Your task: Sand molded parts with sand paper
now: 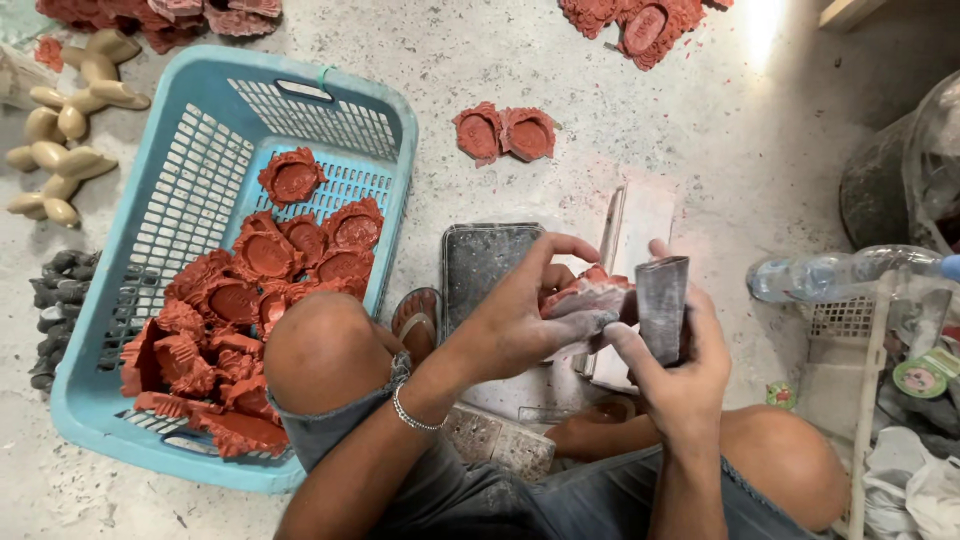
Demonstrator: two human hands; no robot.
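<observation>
Left hand (520, 315) curls clamped around a red clay piece (585, 292); right hand (675, 360), upright beside it, grips folded sandpaper (662, 305).

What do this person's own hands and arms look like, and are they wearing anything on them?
Both arms are bare, with no sleeves and no gloves. The left hand has a thin silver chain bracelet at the wrist. The right hand wears nothing visible, no ring or watch. Pale dust coats the fingers of both hands.
</observation>
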